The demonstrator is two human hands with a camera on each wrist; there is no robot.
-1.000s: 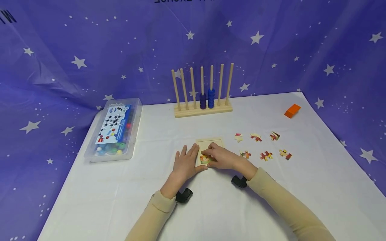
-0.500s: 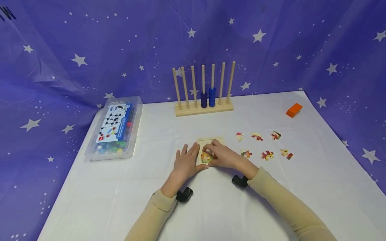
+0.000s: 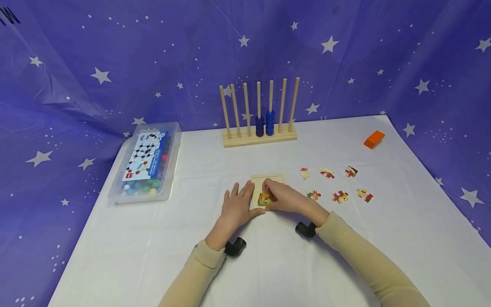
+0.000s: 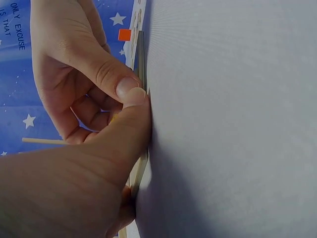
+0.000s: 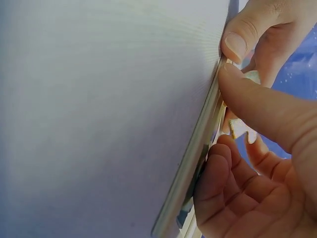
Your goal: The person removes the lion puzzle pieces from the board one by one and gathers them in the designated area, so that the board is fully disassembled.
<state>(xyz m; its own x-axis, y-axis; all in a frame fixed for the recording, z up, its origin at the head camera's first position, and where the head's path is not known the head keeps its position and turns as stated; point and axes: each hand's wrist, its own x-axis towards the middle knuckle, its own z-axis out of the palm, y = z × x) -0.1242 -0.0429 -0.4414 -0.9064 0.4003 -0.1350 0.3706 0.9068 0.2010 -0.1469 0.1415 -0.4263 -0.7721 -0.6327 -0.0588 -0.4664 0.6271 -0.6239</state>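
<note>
A small light-wood puzzle frame (image 3: 255, 176) lies flat at the middle of the table. My left hand (image 3: 237, 209) rests along its left side with spread, straight fingers, its thumb at the near edge. Over the frame's right part, my right hand (image 3: 285, 197) pinches a colourful jigsaw piece (image 3: 264, 199) with curled fingers. That piece sits at a tilt inside the frame's near half. In the right wrist view, a piece's pale edge (image 5: 241, 130) shows past the fingers. Both thumbs nearly meet at the near edge in the left wrist view. The fingers partly hide the frame's inside.
Several loose jigsaw pieces (image 3: 340, 196) lie in two rows to the right. Behind stands a wooden peg abacus (image 3: 251, 140) with blue and purple beads. A clear plastic box (image 3: 163, 187) of coloured balls is at the left, an orange block (image 3: 374, 139) at the far right.
The jigsaw piece has shifted slightly right and now looks turned and tilted. My right fingers have drawn slightly right with it. My left hand stays along the frame.
</note>
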